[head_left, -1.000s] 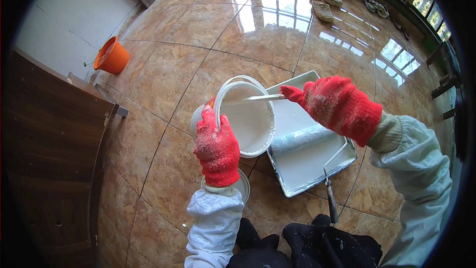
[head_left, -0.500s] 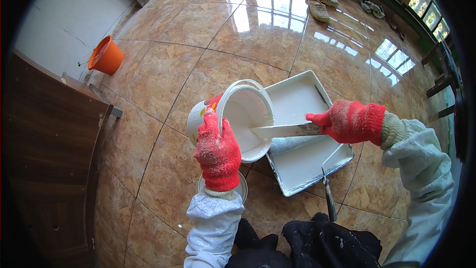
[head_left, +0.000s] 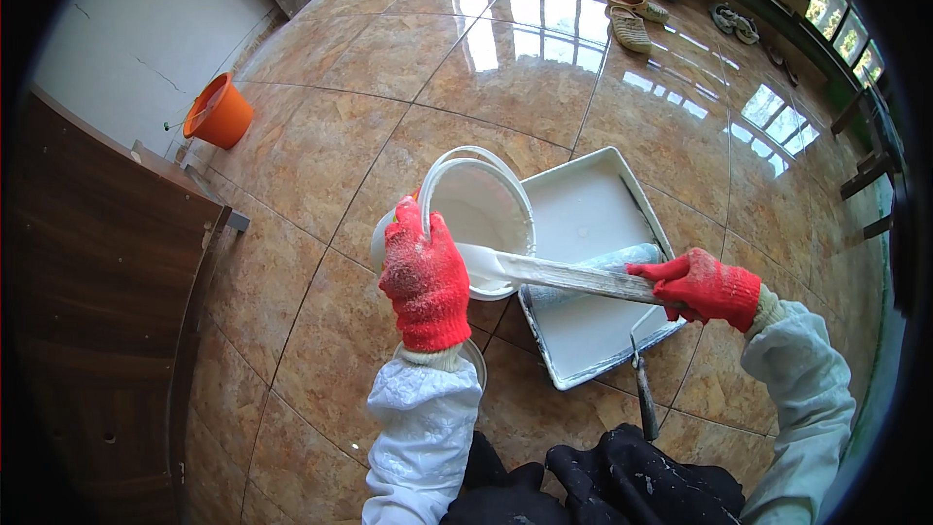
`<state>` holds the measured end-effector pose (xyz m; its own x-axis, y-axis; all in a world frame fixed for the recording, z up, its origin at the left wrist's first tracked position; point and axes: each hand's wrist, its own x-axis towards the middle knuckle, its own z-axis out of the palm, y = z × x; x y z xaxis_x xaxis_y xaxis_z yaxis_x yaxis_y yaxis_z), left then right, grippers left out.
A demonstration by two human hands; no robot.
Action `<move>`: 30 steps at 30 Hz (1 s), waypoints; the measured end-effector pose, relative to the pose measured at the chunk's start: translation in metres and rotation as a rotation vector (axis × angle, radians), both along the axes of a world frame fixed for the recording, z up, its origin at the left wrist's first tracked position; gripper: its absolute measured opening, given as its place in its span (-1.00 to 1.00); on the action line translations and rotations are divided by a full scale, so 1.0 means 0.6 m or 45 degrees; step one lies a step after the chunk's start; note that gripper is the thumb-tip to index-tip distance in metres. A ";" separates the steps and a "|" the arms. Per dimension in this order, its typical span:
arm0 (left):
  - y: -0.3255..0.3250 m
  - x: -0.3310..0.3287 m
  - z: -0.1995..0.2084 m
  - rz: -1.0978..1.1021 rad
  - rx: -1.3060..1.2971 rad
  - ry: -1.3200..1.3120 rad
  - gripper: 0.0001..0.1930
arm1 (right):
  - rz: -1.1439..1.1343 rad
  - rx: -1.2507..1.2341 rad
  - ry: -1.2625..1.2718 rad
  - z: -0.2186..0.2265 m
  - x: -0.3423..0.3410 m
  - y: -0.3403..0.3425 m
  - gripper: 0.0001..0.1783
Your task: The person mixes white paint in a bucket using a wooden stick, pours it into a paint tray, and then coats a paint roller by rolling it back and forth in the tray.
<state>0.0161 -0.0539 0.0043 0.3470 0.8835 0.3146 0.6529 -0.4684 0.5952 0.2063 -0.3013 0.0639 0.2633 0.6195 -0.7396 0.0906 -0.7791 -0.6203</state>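
Left hand [head_left: 425,279] fingers grip the tilted white paint bucket [head_left: 471,214] at the paint tray [head_left: 593,204] left edge; right hand [head_left: 702,286] clasps a paint-coated stick [head_left: 554,272] across the tray. Open tiled floor [head_left: 389,58] beyond; roller [head_left: 593,267] partly hidden.

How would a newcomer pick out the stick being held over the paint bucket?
Start at the white rectangular paint tray on the tiled floor. A long, flat, paint-coated stick crosses its near end, held by the red-gloved right hand. Unlike the roller beneath, it reaches into the white bucket.
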 end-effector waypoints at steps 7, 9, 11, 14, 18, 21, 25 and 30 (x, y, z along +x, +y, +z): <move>0.011 0.019 -0.004 0.087 0.000 0.040 -0.59 | -0.249 0.026 -0.028 0.025 0.001 -0.058 -0.46; 0.014 0.023 0.003 0.093 -0.006 0.071 -0.59 | -0.317 0.068 -0.016 0.024 0.006 -0.080 -0.40; 0.015 0.026 0.002 0.100 -0.013 0.115 -0.58 | -0.347 0.092 -0.027 0.019 0.010 -0.103 -0.39; 0.018 0.026 0.005 0.128 0.002 0.096 -0.59 | -0.394 0.139 -0.033 0.011 0.016 -0.141 -0.35; 0.021 0.031 0.001 0.123 0.024 0.097 -0.60 | -0.498 0.137 -0.056 0.019 0.017 -0.195 -0.40; 0.020 0.037 -0.004 0.110 0.061 0.118 -0.62 | -0.562 0.133 -0.079 0.007 0.026 -0.232 -0.39; 0.027 0.033 -0.003 0.118 0.077 0.102 -0.61 | -0.592 0.093 -0.135 0.003 0.032 -0.244 -0.39; 0.044 0.030 -0.011 0.107 0.087 0.079 -0.61 | -0.533 0.061 -0.259 0.006 0.035 -0.229 -0.42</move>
